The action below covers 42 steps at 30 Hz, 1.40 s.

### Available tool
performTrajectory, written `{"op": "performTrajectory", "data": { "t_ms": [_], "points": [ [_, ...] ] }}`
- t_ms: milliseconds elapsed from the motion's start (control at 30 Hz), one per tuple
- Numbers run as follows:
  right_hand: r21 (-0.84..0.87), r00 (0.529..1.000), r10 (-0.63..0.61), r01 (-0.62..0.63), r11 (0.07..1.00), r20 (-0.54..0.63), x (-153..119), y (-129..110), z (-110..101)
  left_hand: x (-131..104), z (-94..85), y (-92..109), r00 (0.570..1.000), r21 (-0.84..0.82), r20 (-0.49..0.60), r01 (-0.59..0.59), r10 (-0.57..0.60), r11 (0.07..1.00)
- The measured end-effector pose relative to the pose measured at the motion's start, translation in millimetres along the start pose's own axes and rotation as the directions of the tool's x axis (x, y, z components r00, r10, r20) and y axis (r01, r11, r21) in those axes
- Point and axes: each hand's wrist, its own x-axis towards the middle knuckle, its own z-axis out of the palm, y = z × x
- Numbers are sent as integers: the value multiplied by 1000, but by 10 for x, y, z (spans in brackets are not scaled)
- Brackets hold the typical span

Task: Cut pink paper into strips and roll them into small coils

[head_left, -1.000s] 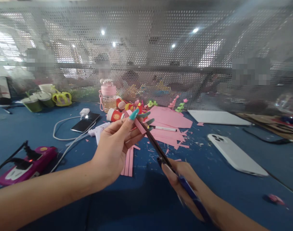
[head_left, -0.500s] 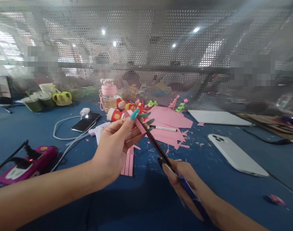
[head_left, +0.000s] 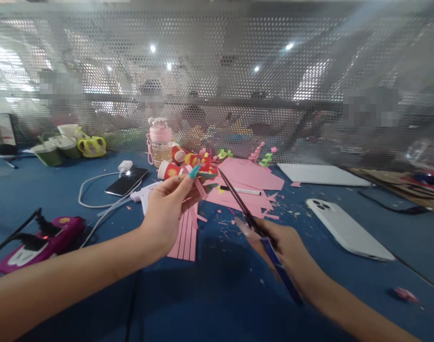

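I see R hand [head_left: 286, 244], fingers curled round scissors [head_left: 247, 212], now backed off right of pink strip [head_left: 201, 187]; L hand [head_left: 165, 209] still pinching it, thumb vs fingers.

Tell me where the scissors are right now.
In the head view, the scissors are right of centre, held in the right hand and overlapping part of the white pen.

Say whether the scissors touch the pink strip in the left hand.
Apart: the head view shows a gap between the scissors and pink strip.
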Motion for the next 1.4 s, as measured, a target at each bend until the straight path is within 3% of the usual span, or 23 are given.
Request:
{"op": "performTrajectory", "data": {
  "t_ms": [67,133,200,367,567,633,700,800,867,900,933,1000,1100,1200,1400],
  "points": [
    [-226,996,54,-68,972,-68,99,69,-67,72,-45,-50,1000,58,-8,-1,1,998],
    [-434,975,172,-216,875,-138,199,156,-123,139,-86,-98,1000,125,18,-7,5,992],
    [-542,960,232,-282,792,-160,282,252,-162,189,-118,-133,999,170,36,-23,17,985],
    [-654,953,267,-295,696,-146,363,391,-197,216,-142,-156,998,213,53,-39,28,976],
    [-691,948,267,-311,652,-175,313,329,-173,173,-115,-143,993,233,104,-78,55,969],
    [-703,956,208,-291,648,-204,302,323,-169,163,-108,-138,993,243,103,-84,60,966],
    [-704,958,47,-240,669,-282,293,321,-172,148,-104,-133,988,272,135,-104,69,957],
    [-496,925,-186,-3,868,-331,257,277,-146,104,-105,-132,955,373,293,-168,56,913],
    [-57,957,-204,197,979,-206,210,198,-70,63,-112,-148,895,440,444,-175,-45,881],
    [238,984,-159,172,956,-76,182,148,-12,43,-120,-165,854,469,506,-156,-120,869],
    [500,993,-111,78,863,37,157,97,56,24,-131,-189,809,498,553,-129,-200,857],
    [765,968,-77,-137,629,237,124,13,190,-3,-164,-251,743,560,589,-92,-318,824],
    [871,954,-56,-243,426,294,147,5,299,-22,-224,-342,706,664,577,-112,-411,740],
    [913,983,28,-180,366,183,237,141,257,-28,-260,-381,675,693,562,-70,-478,717],
    [924,978,100,-206,323,183,356,385,101,6,-290,-387,766,695,469,-12,-440,719]
  ]
}}
